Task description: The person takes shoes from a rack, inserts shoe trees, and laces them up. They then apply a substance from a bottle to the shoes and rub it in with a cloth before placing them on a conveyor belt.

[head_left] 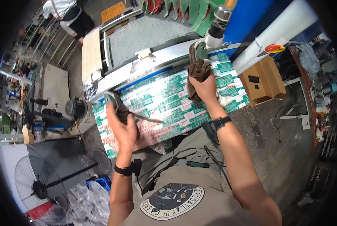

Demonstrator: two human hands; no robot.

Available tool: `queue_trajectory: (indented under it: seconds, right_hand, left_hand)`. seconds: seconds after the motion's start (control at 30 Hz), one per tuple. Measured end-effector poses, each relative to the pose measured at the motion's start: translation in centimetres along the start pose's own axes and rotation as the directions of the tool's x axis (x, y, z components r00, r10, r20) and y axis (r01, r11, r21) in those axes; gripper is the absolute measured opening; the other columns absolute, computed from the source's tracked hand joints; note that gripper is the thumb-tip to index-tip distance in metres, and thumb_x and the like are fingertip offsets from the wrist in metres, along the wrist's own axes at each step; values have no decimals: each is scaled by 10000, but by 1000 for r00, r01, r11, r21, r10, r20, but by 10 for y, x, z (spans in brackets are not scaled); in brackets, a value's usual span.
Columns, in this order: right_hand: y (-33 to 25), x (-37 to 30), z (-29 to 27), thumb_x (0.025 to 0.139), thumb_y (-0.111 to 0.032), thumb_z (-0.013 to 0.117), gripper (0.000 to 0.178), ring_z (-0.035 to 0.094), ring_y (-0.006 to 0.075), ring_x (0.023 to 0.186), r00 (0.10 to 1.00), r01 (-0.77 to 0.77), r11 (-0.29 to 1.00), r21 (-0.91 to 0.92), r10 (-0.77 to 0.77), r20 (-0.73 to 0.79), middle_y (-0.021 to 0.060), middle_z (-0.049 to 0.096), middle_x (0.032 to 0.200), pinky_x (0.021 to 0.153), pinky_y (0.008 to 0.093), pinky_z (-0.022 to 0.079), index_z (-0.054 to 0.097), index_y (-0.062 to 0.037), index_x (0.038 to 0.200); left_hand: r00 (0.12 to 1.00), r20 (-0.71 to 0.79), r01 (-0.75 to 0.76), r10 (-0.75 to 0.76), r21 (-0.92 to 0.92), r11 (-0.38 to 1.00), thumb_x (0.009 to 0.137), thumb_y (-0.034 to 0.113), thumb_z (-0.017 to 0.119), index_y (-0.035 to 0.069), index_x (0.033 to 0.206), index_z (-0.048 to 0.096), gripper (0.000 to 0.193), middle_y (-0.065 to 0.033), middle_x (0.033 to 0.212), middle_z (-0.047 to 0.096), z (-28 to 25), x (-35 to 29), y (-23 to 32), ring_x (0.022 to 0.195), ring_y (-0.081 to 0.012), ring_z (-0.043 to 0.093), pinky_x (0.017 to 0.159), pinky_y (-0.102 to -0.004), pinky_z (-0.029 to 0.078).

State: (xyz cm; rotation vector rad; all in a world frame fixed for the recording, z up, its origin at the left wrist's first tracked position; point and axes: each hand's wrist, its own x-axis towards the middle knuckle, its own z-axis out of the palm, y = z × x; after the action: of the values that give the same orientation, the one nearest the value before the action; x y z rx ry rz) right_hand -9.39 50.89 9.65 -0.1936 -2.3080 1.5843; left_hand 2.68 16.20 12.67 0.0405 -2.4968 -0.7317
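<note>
My left hand is closed around a brown shoe with a grey-green sole, at the left end of the work board. From that shoe a thin brown strip, like a lace, trails to the right. Farther right and away from me, my right hand grips a second brown shoe; its grey-green sole end points toward the machine. Fingers cover part of each shoe. Beneath both hands lies the work board, covered with green, white and reddish printed strips. A whitish crumpled piece sits beside my right wrist.
Beyond the board runs a conveyor machine with green and red hanging flaps. An open cardboard box with small black items stands right, below a white roll and scissors. A fan stands lower left; another person is far left.
</note>
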Motion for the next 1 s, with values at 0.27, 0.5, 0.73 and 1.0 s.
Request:
queue_trajectory:
  seconds: [0.27,0.5,0.73,1.0]
  right_hand:
    - [-27,-131,43,956,-483,776,803,606,504,1335,936,-97,957,-273,181,302,370,588,1430,1104,532,512,561,139,1415]
    - [-30,-98,13,894,-215,819,802,599,460,1344,906,422,817,-394,-368,206,263,596,1463,1094,507,528,475,12,1583]
    - [-44,-60,8,889,-170,783,630,672,449,1234,770,320,919,-232,-110,628,235,722,1328,1028,514,543,607,-77,1486]
    - [-72,-34,-10,996,-231,668,194,590,87,778,393,-142,990,-12,67,917,-14,693,887,673,303,476,705,-42,1013]
  left_hand:
    - [805,592,305,-22,-382,873,1006,187,755,59,1570,578,605,-302,1697,419,37,-47,81,1561,-419,462,1231,-439,425]
    - [704,665,614,-249,-394,684,1031,-4,666,28,1298,724,275,-111,1336,692,45,-62,75,956,-96,701,806,-268,569]
    - [962,235,-55,136,-320,946,931,9,747,45,1304,705,377,-155,1381,673,34,-16,80,1221,-324,691,1049,-430,534]
    - [757,531,-287,381,-254,924,822,123,866,40,1383,670,600,-202,1684,445,88,28,78,1618,-493,296,1296,-657,274]
